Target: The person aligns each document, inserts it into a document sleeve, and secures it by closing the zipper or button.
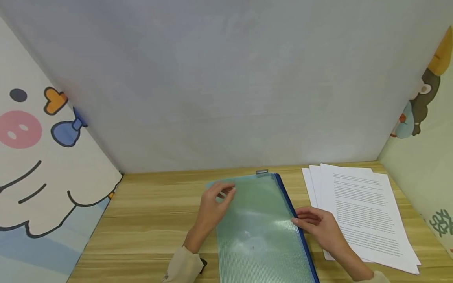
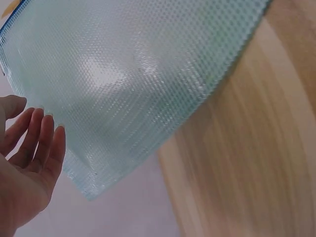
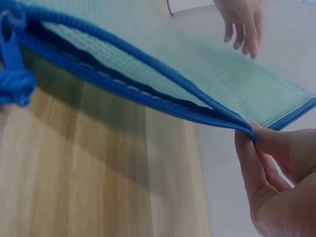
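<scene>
A translucent green mesh zip pouch (image 1: 258,216) with a blue zipper edge (image 1: 288,200) lies in front of me on the table. My right hand (image 1: 320,230) pinches that zipper edge between thumb and fingers. In the right wrist view the zipper gapes apart along a stretch, and a blue zip pull (image 3: 14,54) shows at the far left. My left hand (image 1: 214,202) hovers over the pouch's far left part, fingers loosely bent and nothing between them. The left wrist view shows the thumb apart from the fingers (image 2: 42,143), close to the mesh.
A loose stack of printed paper sheets (image 1: 364,212) lies to the right of the pouch, its edges fanned. The wood-grain table (image 1: 152,220) meets a pale back wall (image 1: 226,98). Panels with cartoon drawings stand on both sides.
</scene>
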### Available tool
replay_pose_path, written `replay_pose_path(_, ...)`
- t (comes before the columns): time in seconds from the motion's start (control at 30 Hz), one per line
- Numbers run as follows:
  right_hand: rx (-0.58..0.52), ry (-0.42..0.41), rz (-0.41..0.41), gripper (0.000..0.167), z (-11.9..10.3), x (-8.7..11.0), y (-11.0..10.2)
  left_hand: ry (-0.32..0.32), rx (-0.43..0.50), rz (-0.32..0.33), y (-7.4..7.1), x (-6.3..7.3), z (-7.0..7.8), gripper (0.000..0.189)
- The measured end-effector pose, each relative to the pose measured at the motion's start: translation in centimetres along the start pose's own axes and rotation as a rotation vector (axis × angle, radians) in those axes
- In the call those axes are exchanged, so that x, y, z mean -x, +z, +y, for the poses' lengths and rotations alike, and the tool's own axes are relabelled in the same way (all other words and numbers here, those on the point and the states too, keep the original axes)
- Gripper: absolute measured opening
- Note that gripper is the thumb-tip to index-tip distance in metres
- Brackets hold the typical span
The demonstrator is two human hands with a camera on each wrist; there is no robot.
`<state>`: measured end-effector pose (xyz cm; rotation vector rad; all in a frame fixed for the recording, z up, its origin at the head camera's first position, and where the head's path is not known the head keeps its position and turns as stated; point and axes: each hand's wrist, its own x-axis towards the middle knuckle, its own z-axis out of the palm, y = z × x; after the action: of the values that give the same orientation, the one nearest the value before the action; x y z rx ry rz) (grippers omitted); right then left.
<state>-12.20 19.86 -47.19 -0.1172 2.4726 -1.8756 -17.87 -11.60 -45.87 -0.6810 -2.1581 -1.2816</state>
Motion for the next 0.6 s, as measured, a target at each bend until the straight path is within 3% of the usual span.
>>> replay_pose_path(0.23, -0.029, 0.022, 0.025, 0.033, -0.1, 0.2, -0.4, -0.130, -0.035, 0.037, -0.9, 2.1, -0.7, 0.011)
replay_pose_path(0.6, -0.073, 0.066, 0.056, 0.037, -0.4, 0.4, -0.9, -0.471, -0.027, 0.063, -1.8, 4.5, -1.2, 0.017)
